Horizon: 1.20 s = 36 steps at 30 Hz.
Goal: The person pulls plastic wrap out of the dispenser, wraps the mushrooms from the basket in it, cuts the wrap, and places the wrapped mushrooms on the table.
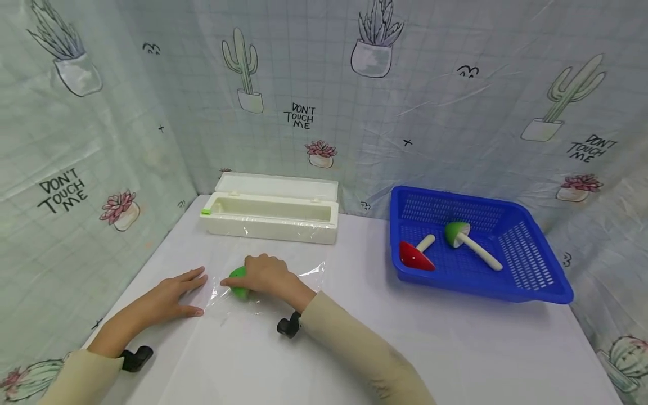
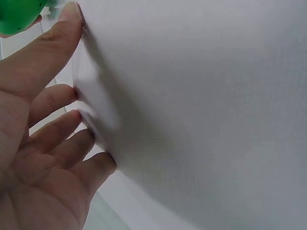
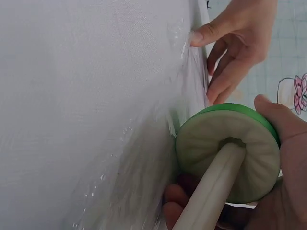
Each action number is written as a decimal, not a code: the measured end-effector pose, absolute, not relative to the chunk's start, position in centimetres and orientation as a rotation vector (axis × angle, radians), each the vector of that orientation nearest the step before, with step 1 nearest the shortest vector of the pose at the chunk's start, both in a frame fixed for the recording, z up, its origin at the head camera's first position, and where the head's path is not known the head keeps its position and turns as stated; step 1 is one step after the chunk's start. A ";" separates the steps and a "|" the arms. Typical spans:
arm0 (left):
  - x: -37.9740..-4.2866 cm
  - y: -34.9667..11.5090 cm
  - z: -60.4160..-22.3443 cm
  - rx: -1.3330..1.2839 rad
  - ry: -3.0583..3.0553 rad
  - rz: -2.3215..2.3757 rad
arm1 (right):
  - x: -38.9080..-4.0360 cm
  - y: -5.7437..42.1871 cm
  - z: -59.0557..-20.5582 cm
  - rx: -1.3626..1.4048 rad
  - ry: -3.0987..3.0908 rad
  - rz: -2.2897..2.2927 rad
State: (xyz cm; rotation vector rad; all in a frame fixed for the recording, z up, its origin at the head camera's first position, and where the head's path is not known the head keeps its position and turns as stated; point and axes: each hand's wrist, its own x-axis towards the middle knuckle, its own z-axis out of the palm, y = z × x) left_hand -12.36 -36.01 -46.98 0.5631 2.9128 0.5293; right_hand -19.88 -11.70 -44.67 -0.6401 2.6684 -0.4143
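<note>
A toy mushroom with a green cap point(image 1: 237, 274) and a pale stem point(image 3: 211, 187) is in my right hand point(image 1: 270, 274); the fingers and thumb grip it around the cap. It is over a sheet of clear plastic film point(image 1: 315, 274) spread on the white table. At the film's left edge, my left hand point(image 1: 169, 297) rests with its fingers spread and loosely bent. In the right wrist view, the left thumb point(image 3: 204, 36) touches the crinkled film. From the head view, the right hand hides the mushroom's stem.
Behind the film stands a long white box point(image 1: 273, 229) with its lid raised. A blue plastic basket point(image 1: 476, 287) at the right holds a red-capped mushroom point(image 1: 416, 257) and another green-capped one point(image 1: 478, 249). Patterned curtains point(image 1: 430, 112) hang around the table.
</note>
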 end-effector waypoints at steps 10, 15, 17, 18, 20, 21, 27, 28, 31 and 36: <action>-12.6 -35.5 -47.2 0.558 2.908 0.516 | -20.2 -9.0 -43.7 -1.132 2.624 -0.535; -12.9 -35.4 -46.9 0.572 2.942 0.503 | -20.7 -8.5 -43.1 -1.382 2.624 -0.591; -13.0 -35.3 -46.9 0.565 2.950 0.506 | -21.1 -8.4 -43.0 -1.371 2.616 -0.606; -13.0 -35.3 -46.9 0.564 2.953 0.515 | -21.2 -8.3 -43.0 -1.358 2.607 -0.618; -12.9 -35.1 -46.9 0.576 2.953 0.546 | -21.5 -8.0 -43.0 -1.337 2.586 -0.642; -12.8 -35.0 -46.9 0.591 2.949 0.567 | -21.6 -7.9 -43.0 -1.331 2.575 -0.656; -12.3 -34.1 -45.9 0.610 2.849 0.788 | -21.9 -7.9 -43.0 -1.348 2.531 -0.685; -12.3 -34.0 -45.7 0.596 2.820 0.855 | -21.9 -8.0 -43.0 -1.351 2.533 -0.678; -12.3 -33.8 -45.5 0.578 2.703 1.090 | -21.8 -8.1 -42.9 -1.347 2.537 -0.672; -12.2 -33.0 -45.2 0.521 2.522 1.371 | -22.1 -8.0 -42.8 -1.327 2.533 -0.688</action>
